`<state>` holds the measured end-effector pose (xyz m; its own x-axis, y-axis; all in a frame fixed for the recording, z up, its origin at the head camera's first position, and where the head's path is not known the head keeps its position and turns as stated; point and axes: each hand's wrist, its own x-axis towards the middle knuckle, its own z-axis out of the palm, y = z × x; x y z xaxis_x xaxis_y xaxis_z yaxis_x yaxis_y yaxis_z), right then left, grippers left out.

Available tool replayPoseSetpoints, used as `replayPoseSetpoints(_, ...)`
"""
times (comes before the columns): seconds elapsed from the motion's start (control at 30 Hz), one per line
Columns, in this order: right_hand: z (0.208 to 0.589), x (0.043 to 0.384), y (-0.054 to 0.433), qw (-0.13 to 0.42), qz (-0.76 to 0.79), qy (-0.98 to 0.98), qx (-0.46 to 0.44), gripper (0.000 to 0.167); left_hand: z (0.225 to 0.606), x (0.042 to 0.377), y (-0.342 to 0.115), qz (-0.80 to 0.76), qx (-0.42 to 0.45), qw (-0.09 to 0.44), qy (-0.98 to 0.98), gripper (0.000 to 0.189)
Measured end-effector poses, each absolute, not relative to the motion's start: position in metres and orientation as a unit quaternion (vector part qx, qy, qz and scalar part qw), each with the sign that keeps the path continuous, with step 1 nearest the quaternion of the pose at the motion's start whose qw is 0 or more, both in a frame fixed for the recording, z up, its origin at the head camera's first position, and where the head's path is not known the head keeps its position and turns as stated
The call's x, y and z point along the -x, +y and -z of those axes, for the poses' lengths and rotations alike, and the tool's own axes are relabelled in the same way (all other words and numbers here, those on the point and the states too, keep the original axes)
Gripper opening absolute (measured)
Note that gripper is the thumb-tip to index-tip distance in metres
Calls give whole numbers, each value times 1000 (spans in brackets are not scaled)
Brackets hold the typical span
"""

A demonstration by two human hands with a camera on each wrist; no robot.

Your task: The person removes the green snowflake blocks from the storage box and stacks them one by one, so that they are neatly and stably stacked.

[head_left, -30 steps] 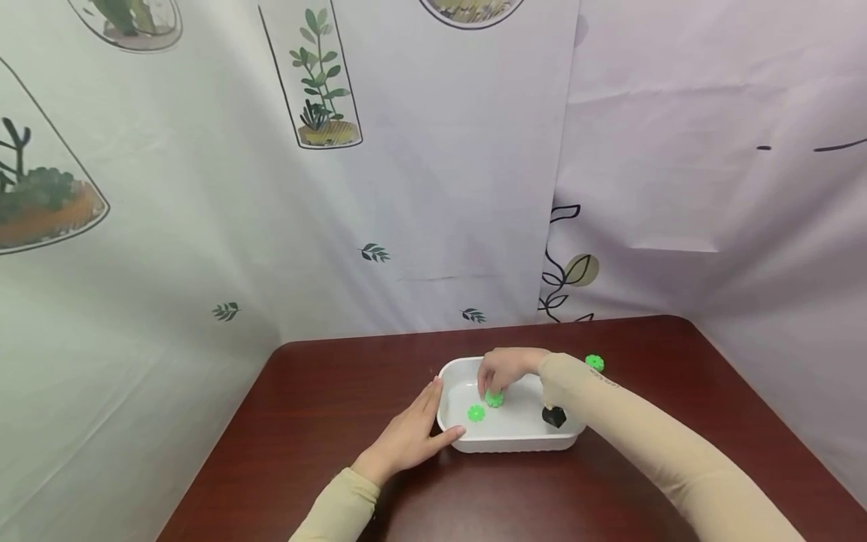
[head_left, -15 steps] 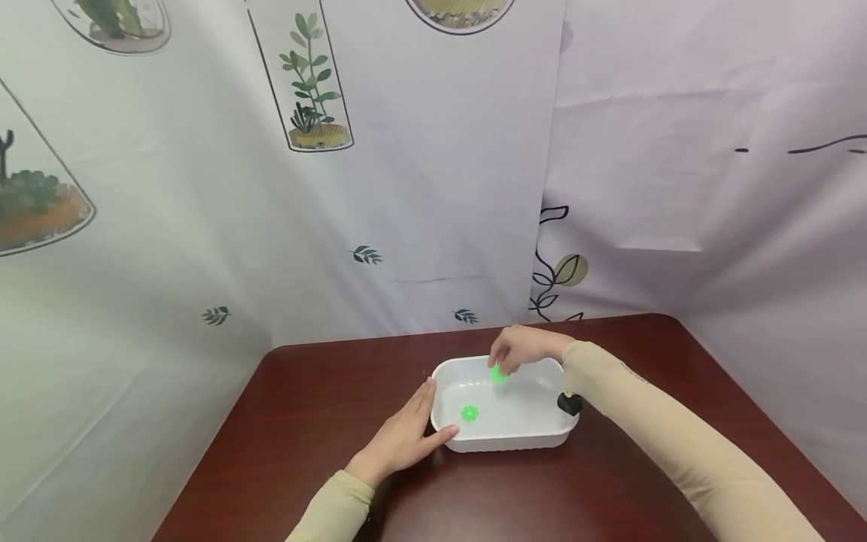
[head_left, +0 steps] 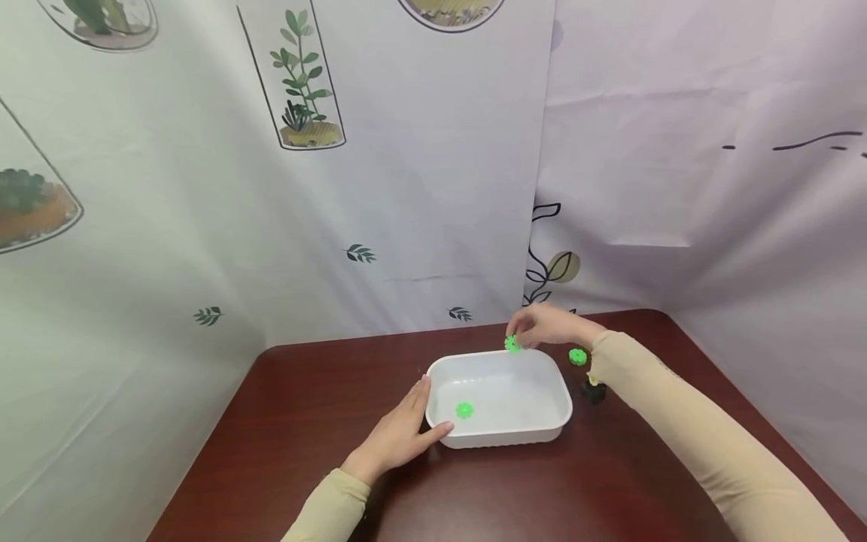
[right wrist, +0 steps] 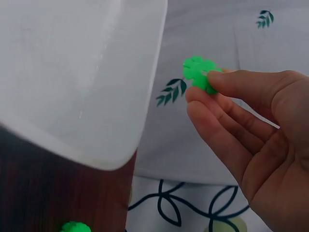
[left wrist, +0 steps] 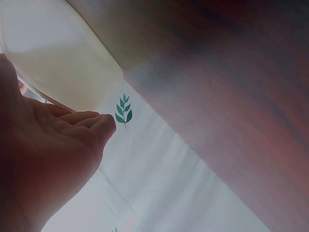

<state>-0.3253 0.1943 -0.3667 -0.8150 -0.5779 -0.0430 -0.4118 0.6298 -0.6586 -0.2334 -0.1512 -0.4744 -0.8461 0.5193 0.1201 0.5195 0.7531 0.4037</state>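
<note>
My right hand (head_left: 547, 325) pinches a green flower-shaped plastic piece (right wrist: 198, 72) between thumb and fingertips, above the far rim of a white tray (head_left: 501, 436). In the right wrist view, the thumb lies over part of the piece. A second green flower-shaped piece (head_left: 463, 410) lies on the tray's floor, toward the left. My left hand (head_left: 396, 436) rests against the tray's left side with straight fingers, its thumb at the near rim. In the left wrist view, the hand's palm side shows beside the tray wall (left wrist: 63, 58).
Another green flower-shaped piece (head_left: 578, 357) lies on the dark red table (head_left: 325, 384), right of the tray. A black object (head_left: 593, 391) shows at the right wrist. A white cloth with plant prints (head_left: 433, 188) hangs behind the table.
My right hand has lifted the green piece off the tray's floor and carried it up and back to the far rim. The left hand stays at the tray's side.
</note>
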Motion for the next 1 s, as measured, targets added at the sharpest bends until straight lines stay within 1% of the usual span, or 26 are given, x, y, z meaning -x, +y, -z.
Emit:
replayPoseSetpoints(0.33, 350, 329, 226, 56, 392, 891, 223, 21, 471, 237, -154, 216, 275, 9, -937, 99)
replayPoseSetpoints(0.6, 356, 322, 250, 19, 438, 887, 142, 25, 476, 231, -151, 227, 276, -7, -934, 100)
replayPoseSetpoints(0.77, 359, 318, 258, 6, 432, 891, 136, 27, 478, 229, -151, 228, 273, -9, -935, 100)
replayPoseSetpoints(1.0, 361, 316, 268, -14, 442, 887, 132, 26, 474, 233, -151, 215, 274, -7, -937, 99)
